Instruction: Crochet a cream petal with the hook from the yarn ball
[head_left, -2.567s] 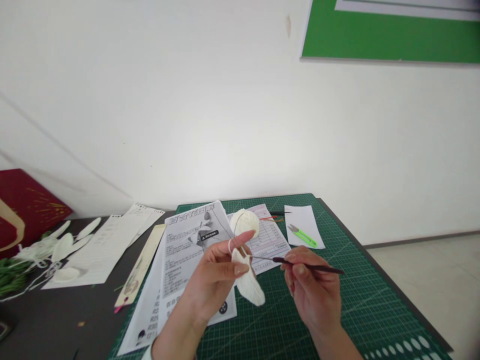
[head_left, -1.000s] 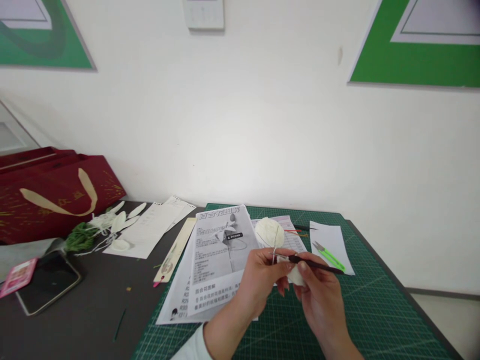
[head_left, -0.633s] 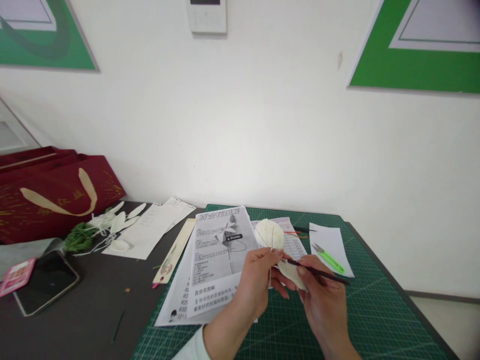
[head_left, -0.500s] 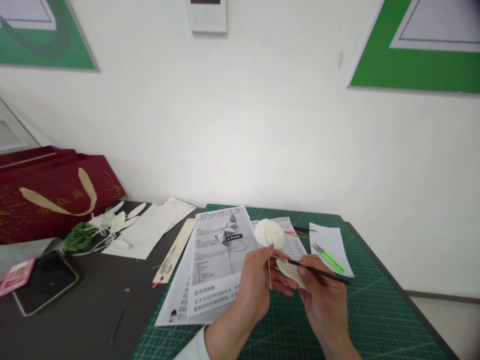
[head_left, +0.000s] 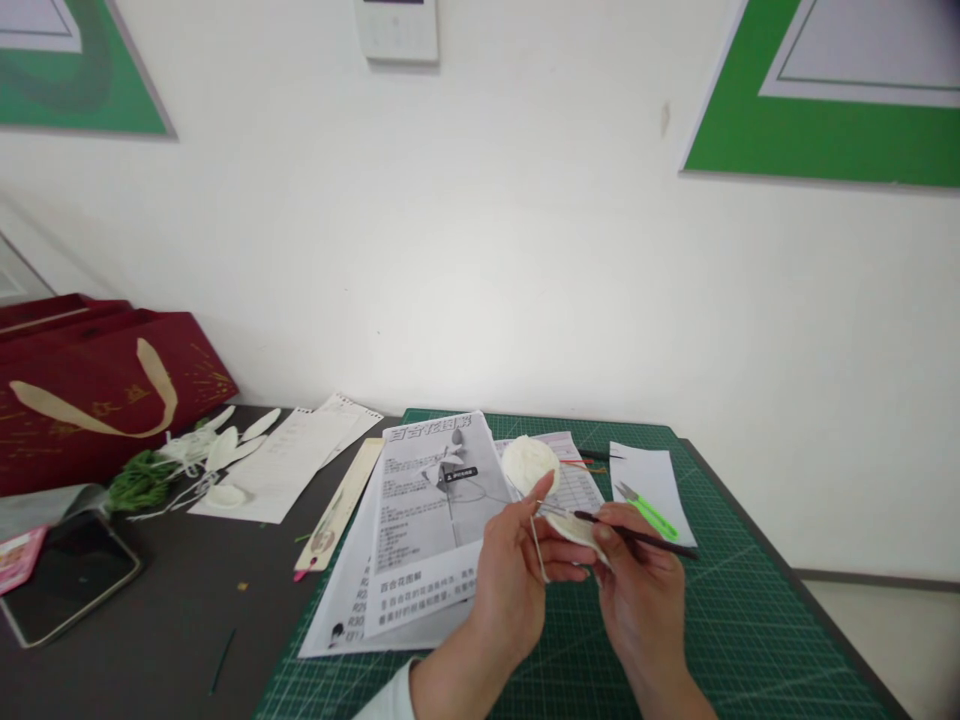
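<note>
My left hand [head_left: 514, 575] is closed around the near end of a small cream crocheted piece [head_left: 571, 528], with a yarn strand [head_left: 538, 550] hanging across its fingers and the thumb raised. Between the fingers of my right hand [head_left: 643, 595] lies a dark-handled crochet hook [head_left: 660, 543], its thin metal end at the edge of the piece. The right fingertips also touch the piece's far end. Just beyond the hands sits a ball of cream yarn [head_left: 529, 463]. My fingers partly hide the crocheted piece.
Printed pattern sheets [head_left: 427, 510] lie left of the hands on a green cutting mat [head_left: 750, 620]. Green thread snips [head_left: 649, 512] rest on white paper at right. Farther left are a bookmark [head_left: 341, 505], white petals [head_left: 225, 495], green yarn [head_left: 141, 480], a phone [head_left: 75, 580] and a red bag [head_left: 97, 390].
The view has shifted slightly to the right. My left thumb has lifted, and the crocheted piece has tilted and is more covered by the fingers. Both hands keep their hold.
</note>
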